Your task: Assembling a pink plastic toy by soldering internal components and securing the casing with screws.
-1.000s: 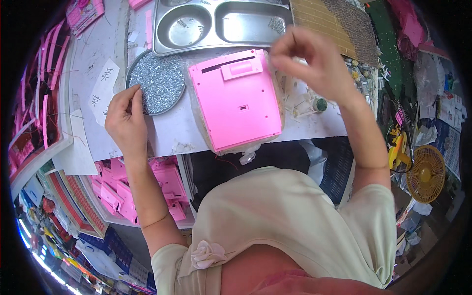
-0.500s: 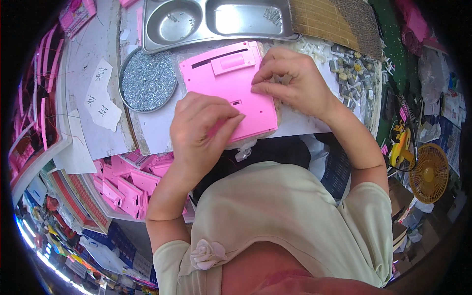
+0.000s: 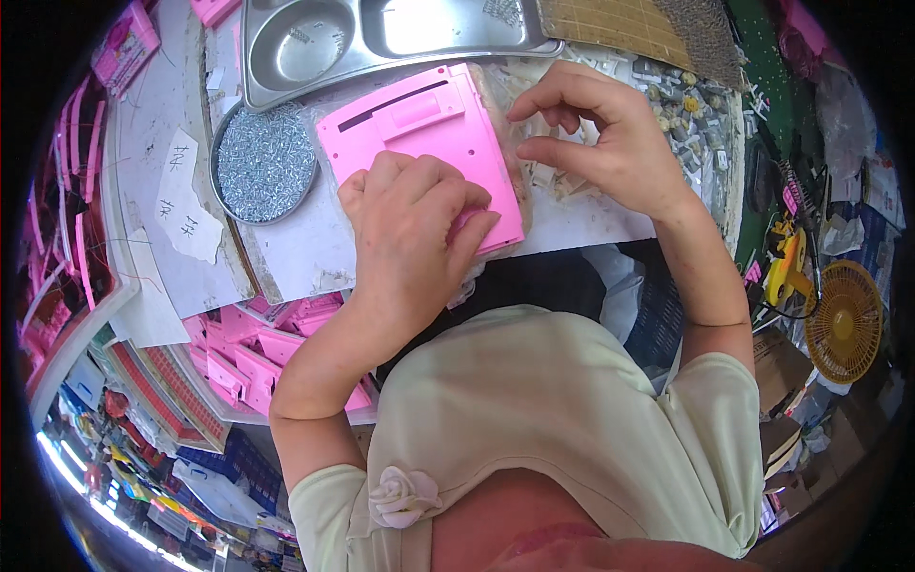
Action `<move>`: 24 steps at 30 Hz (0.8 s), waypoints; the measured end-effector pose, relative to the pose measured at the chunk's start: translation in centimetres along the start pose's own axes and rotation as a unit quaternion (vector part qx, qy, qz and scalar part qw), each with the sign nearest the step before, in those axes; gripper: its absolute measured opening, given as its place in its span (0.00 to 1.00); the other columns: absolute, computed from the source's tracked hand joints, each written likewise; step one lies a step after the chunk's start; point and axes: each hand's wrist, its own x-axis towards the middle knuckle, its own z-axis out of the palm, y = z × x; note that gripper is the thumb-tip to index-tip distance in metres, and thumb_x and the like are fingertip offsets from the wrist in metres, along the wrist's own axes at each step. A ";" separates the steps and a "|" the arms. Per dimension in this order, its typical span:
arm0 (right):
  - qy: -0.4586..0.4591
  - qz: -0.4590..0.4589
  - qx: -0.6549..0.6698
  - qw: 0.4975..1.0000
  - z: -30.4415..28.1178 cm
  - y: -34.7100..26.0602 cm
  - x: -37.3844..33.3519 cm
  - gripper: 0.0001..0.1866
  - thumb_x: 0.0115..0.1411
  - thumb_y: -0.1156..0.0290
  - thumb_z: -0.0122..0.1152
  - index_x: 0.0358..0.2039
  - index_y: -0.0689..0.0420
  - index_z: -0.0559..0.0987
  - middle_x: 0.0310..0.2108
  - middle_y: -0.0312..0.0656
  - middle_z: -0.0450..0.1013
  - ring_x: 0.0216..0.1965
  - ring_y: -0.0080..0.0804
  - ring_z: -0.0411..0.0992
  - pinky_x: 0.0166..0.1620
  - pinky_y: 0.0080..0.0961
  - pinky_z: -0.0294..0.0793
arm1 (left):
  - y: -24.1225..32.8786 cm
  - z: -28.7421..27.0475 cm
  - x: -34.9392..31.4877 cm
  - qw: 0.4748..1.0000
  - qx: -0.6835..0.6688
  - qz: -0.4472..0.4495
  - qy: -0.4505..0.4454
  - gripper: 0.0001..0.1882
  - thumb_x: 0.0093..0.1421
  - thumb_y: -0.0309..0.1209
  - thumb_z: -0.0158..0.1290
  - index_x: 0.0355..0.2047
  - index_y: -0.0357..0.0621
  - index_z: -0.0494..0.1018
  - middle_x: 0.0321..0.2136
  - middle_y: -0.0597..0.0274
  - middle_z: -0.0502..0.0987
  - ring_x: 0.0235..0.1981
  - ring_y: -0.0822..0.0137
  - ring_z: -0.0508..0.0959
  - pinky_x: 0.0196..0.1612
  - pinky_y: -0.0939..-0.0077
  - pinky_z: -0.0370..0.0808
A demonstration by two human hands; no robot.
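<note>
A flat pink plastic casing with a long dark slot near its far edge lies tilted on a padded block on the table. My left hand rests over its near part with curled fingers, thumb and forefinger tips almost together. What they pinch, if anything, is hidden. Just right of the casing, my right hand hovers off it with thumb and forefinger apart and nothing visible between them. Beneath and beyond that hand lie small white plastic parts.
Left of the casing stands a round tray of small screws. A divided metal tray sits behind. Small grey and yellowish parts are heaped right. More pink casings fill a bin at lower left; an orange fan stands far right.
My right hand has drawn away from the casing to the right, its thumb and forefinger parting. My left hand has moved further over the casing's near part. The view has shifted slightly.
</note>
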 end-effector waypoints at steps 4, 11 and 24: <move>0.002 -0.001 0.008 1.000 -0.3 0.3 -0.1 0.13 0.50 0.76 0.73 0.38 0.59 0.84 0.29 0.32 0.68 0.31 0.20 0.64 0.36 0.19 0.64 | 0.4 -0.6 -0.1 1.000 0.014 0.008 -0.003 0.11 0.48 0.30 0.70 0.32 0.49 0.82 0.32 0.69 0.77 0.39 0.63 0.73 0.45 0.65 0.61; 0.025 0.075 -0.032 0.996 0.0 1.7 0.4 0.09 0.58 0.73 0.69 0.39 0.60 0.84 0.25 0.32 0.73 0.26 0.16 0.68 0.30 0.18 0.66 | -4.2 -3.2 -1.1 0.991 0.013 -0.017 0.136 0.09 0.51 0.28 0.68 0.33 0.45 0.81 0.35 0.62 0.80 0.40 0.60 0.77 0.47 0.65 0.70; -0.090 0.208 0.057 0.972 0.5 1.9 4.1 0.10 0.61 0.69 0.70 0.37 0.63 0.80 0.22 0.34 0.75 0.17 0.15 0.68 0.21 0.15 0.65 | -12.5 -6.7 -3.6 0.951 0.190 -0.133 0.206 0.05 0.59 0.27 0.61 0.34 0.40 0.79 0.34 0.57 0.80 0.36 0.56 0.77 0.44 0.64 0.72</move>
